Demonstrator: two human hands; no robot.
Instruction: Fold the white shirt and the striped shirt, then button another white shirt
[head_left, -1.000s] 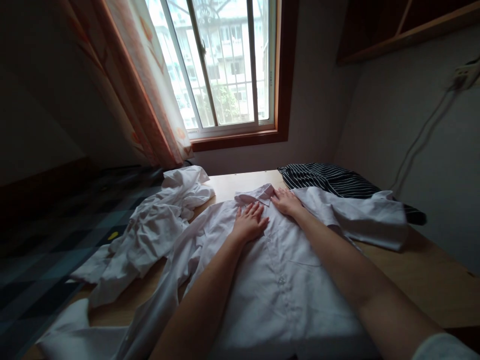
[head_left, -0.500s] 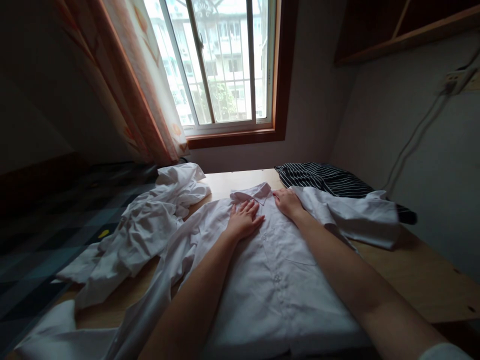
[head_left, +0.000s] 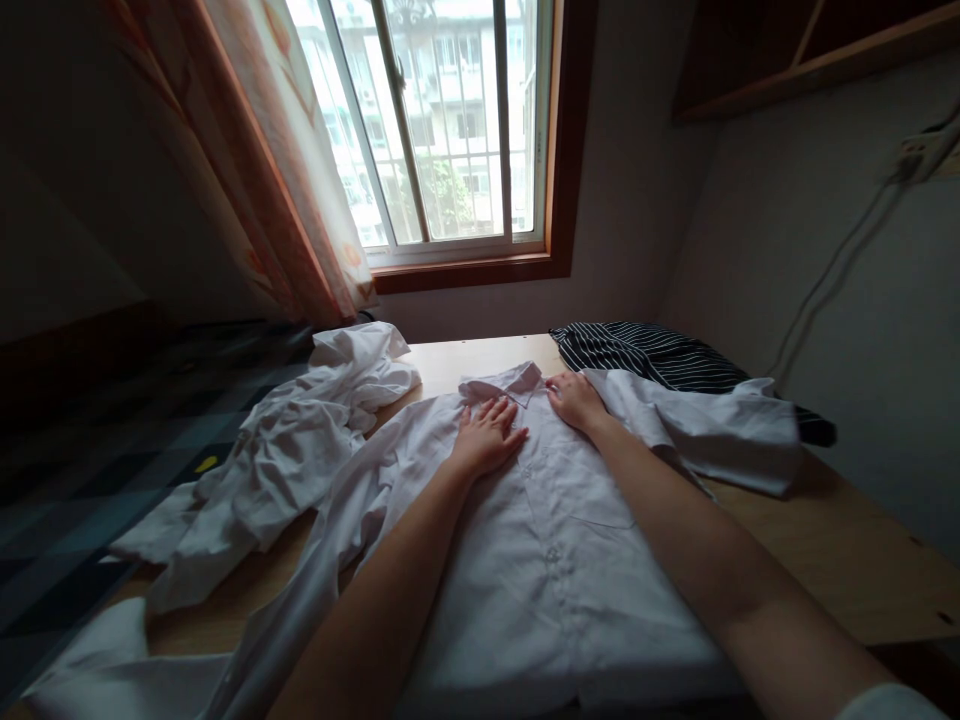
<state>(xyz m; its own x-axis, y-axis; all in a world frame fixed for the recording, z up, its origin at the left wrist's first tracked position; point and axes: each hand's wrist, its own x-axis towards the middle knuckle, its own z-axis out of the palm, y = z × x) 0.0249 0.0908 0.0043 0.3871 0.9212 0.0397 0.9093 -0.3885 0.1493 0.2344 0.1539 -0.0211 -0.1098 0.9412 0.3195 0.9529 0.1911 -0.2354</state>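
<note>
A white button-up shirt [head_left: 540, 520] lies front side up, its collar [head_left: 502, 382] toward the window and its sleeves spread to both sides. My left hand [head_left: 489, 436] rests flat on the shirt just below the collar, fingers apart. To the right of the collar, my right hand [head_left: 576, 402] touches the shirt near the shoulder. Its fingers are close together and bent, with the tips at the fabric; whether they pinch a bit of it cannot be made out.
Crumpled white clothing [head_left: 292, 455] lies on the left of the wooden table [head_left: 840, 545]. Black striped cloth [head_left: 652, 355] is at the back right. Beyond stand a window [head_left: 450, 130] and curtain [head_left: 262, 170]; checked fabric [head_left: 67, 510] covers the surface at left.
Both hands keep almost the same place on the shirt. The view has shifted very slightly.
</note>
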